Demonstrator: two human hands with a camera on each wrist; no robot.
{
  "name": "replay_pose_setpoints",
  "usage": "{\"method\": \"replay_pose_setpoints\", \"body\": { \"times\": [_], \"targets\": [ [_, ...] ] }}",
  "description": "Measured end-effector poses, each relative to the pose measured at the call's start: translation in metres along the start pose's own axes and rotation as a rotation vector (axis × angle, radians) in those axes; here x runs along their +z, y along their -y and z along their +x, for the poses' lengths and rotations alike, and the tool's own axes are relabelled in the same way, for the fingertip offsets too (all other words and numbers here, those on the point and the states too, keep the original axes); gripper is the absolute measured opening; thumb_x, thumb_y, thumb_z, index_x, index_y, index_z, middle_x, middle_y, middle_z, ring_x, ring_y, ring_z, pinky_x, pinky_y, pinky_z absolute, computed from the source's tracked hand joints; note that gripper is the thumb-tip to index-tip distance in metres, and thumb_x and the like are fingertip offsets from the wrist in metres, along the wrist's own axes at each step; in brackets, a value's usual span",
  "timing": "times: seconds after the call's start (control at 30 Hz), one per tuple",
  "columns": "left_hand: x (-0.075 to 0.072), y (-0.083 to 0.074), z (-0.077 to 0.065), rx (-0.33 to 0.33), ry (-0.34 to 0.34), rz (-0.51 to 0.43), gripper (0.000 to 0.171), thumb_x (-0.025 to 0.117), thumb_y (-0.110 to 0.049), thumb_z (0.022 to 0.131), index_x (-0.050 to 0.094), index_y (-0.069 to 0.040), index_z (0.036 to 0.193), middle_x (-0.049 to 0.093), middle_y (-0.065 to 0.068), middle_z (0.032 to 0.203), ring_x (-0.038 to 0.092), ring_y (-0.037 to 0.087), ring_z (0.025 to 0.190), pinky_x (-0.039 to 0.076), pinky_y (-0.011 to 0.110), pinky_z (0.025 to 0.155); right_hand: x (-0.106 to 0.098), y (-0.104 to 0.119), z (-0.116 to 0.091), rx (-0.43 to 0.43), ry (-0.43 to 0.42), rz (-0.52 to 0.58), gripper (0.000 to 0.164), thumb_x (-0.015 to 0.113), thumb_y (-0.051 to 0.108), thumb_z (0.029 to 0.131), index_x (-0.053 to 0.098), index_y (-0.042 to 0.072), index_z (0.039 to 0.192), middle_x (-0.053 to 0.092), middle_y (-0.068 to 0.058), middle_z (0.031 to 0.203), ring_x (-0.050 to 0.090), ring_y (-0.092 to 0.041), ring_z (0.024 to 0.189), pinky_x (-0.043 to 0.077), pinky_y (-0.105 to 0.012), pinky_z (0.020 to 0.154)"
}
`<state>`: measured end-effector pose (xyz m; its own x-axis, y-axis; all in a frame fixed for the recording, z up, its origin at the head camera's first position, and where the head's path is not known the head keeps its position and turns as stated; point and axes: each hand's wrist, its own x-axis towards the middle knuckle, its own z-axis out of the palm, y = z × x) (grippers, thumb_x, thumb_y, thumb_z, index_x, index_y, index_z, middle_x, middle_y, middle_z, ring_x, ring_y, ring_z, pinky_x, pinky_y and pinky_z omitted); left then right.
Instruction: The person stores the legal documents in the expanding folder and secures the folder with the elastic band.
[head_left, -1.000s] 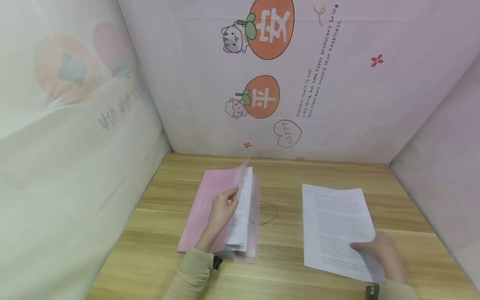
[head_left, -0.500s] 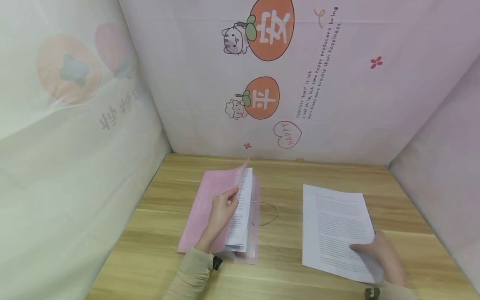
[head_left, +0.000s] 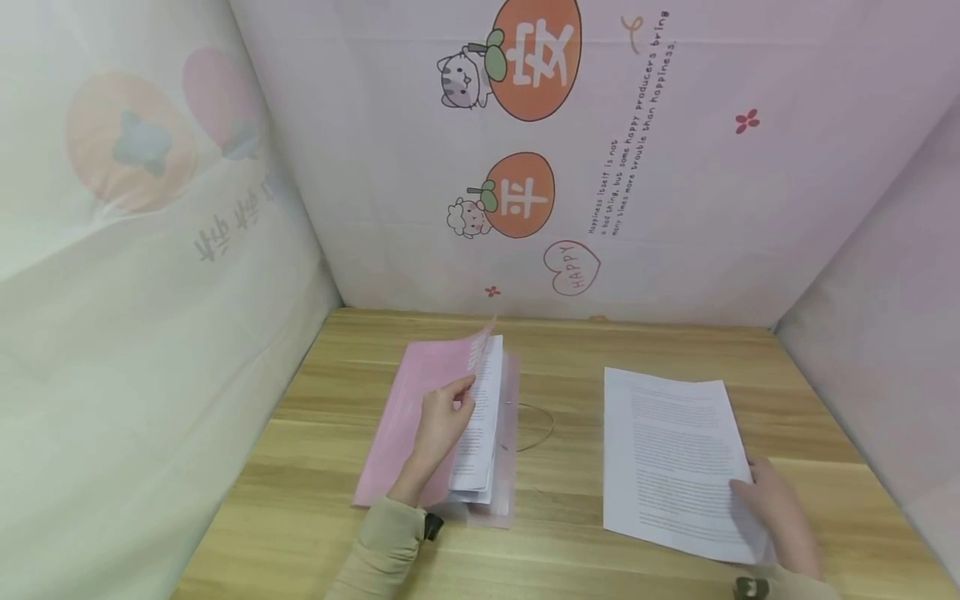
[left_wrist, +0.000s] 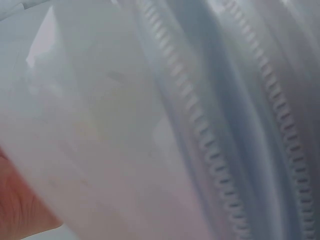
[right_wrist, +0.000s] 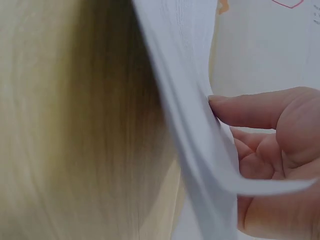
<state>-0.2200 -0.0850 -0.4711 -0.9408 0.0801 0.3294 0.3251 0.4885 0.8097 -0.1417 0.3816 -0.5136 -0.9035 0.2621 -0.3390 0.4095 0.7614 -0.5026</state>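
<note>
On the left of the table lies a pink plastic folder [head_left: 401, 408], its cover partly raised. My left hand [head_left: 442, 421] pinches the cover's free edge between thumb and finger. Printed papers [head_left: 477, 442] show inside, beneath that cover. Close up in the left wrist view are translucent plastic [left_wrist: 105, 130] with ribbed strips and a bit of my left hand [left_wrist: 20, 205]. To the right, my right hand [head_left: 776, 508] grips the right edge of some printed sheets [head_left: 667, 458], thumb on top. The right wrist view shows several layered paper edges [right_wrist: 175, 110], one sheet curling away near the palm.
A thin elastic cord [head_left: 552, 425] loops out from the folder's right side onto the wooden table [head_left: 558, 542]. Printed fabric walls [head_left: 675, 275] close in the back, left and right sides of the table.
My right thumb has slid rightward across the top sheet to near its right edge. The left hand and the folder keep their place.
</note>
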Motion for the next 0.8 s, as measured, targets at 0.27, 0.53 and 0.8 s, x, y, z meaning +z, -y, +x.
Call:
{"method": "replay_pose_setpoints", "body": {
  "times": [0.27, 0.53, 0.8],
  "targets": [
    [-0.0004, 0.0013, 0.0001, -0.016, 0.018, 0.009, 0.037, 0.054, 0.003, 0.087, 0.065, 0.007, 0.122, 0.07, 0.028, 0.114, 0.041, 0.005, 0.051, 0.023, 0.012, 0.035, -0.0027, 0.0011, -0.0056, -0.02, 0.025, 0.031, 0.069, 0.051, 0.016, 0.096, 0.019, -0.022, 0.144, 0.033, -0.045, 0.142, 0.036, -0.061, 0.128, 0.034, -0.069, 0.103],
    [-0.0005, 0.0015, 0.0, -0.01, 0.026, 0.01, 0.037, 0.053, 0.003, 0.088, 0.065, 0.008, 0.122, 0.07, 0.029, 0.113, 0.031, 0.0, 0.044, 0.022, 0.012, 0.035, -0.0024, -0.0035, -0.0077, -0.065, 0.045, 0.076, 0.071, 0.051, 0.018, 0.097, 0.017, -0.023, 0.144, 0.028, -0.047, 0.142, 0.034, -0.062, 0.13, 0.036, -0.068, 0.103],
    [0.0003, 0.001, 0.0008, -0.018, 0.024, 0.014, 0.037, 0.053, 0.003, 0.087, 0.066, 0.007, 0.122, 0.071, 0.027, 0.113, 0.034, 0.002, 0.049, 0.022, 0.012, 0.035, -0.0017, -0.0074, -0.0074, -0.074, 0.027, 0.074, 0.078, 0.057, 0.029, 0.097, 0.02, -0.021, 0.144, 0.034, -0.045, 0.14, 0.039, -0.06, 0.127, 0.037, -0.066, 0.1]
  ]
}}
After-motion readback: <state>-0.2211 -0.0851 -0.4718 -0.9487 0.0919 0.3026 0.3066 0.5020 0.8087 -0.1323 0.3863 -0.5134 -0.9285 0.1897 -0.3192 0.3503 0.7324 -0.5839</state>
